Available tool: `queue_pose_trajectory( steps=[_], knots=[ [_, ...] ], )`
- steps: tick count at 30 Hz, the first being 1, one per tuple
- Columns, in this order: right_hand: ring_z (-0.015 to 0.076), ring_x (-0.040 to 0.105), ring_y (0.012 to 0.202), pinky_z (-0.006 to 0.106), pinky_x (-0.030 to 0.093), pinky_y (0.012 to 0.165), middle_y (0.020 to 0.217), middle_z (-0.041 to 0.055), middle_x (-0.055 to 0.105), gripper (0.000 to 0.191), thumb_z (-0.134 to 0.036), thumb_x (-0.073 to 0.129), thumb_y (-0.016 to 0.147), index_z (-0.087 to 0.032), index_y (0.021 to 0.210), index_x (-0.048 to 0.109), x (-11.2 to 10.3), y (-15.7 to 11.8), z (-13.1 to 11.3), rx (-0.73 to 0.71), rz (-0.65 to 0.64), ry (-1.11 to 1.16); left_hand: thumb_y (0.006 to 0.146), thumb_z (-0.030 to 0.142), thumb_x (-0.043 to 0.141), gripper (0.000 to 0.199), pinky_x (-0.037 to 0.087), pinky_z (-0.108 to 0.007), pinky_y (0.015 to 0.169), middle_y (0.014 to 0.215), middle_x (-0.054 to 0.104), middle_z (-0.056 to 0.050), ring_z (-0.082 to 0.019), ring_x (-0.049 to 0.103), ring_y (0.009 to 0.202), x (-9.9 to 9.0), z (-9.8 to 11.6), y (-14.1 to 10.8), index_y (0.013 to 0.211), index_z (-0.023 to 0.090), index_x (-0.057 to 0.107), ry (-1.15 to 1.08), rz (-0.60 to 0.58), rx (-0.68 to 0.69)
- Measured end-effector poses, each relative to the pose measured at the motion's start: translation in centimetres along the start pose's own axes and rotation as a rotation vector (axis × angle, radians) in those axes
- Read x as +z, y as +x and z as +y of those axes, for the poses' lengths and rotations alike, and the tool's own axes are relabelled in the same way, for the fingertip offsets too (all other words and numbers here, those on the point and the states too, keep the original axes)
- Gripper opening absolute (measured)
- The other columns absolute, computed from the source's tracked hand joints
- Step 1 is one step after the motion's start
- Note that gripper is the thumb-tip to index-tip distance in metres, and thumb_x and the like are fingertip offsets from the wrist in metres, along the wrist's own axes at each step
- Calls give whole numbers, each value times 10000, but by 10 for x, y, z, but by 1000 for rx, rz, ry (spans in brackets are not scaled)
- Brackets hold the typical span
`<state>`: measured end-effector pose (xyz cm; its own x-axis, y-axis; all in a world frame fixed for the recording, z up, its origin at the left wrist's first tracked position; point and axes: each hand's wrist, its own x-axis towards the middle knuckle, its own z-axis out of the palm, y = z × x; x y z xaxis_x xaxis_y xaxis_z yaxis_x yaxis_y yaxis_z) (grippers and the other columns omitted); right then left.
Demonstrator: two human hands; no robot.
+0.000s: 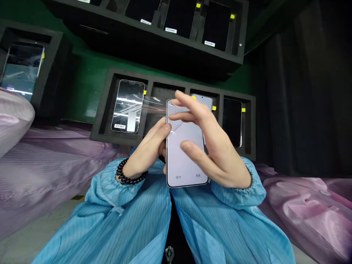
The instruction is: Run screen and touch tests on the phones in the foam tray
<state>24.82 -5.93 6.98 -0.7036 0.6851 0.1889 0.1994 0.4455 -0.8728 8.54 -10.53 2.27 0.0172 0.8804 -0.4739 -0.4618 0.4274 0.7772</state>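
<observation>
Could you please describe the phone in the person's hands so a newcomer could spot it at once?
Below the black foam tray of phones, the left hand and right hand hold a smartphone. Unlike its neighbours, its pale screen has film peeling from one top corner.

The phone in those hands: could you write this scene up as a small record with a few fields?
Held item: smartphone, pale lit screen
Left hand: gripping the phone's edge
Right hand: fingers over clear film lifted at the top of the screen
Left wrist: black bead bracelet
Behind: black foam tray holding phones
</observation>
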Motion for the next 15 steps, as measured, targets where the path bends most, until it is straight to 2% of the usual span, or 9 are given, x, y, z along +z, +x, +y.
queue_pose_trajectory(
  steps=[3,6,9,15],
  knots=[
    [294,591,1306,497,503,1149,1598,-24,425,522,-446,477,1031,-415,1541,368,-6,0,-1,66,33,107,887,498,645,396,568,-316,600,920,739,-51,-243,731,802,0,1,1,1163,217,683,38,-24,-13],
    [321,614,1285,530,508,1138,1564,-19,478,498,-497,469,1016,-434,1507,421,-9,0,0,110,67,144,904,483,617,438,581,-346,637,902,738,-60,-250,732,795,1,3,1,1240,205,654,23,-55,-53],
    [314,603,1306,506,504,1146,1566,-18,469,499,-510,473,1014,-425,1504,433,-10,1,1,126,57,194,917,485,589,487,585,-382,673,915,743,-68,-261,729,789,2,5,1,1313,203,621,16,-93,-71],
    [322,593,1322,511,517,1127,1579,-26,466,539,-588,489,988,-412,1496,448,-9,2,1,190,65,207,942,452,548,414,492,-291,535,960,758,-62,-206,696,698,2,5,1,1253,199,652,33,-96,-65]
  ],
)
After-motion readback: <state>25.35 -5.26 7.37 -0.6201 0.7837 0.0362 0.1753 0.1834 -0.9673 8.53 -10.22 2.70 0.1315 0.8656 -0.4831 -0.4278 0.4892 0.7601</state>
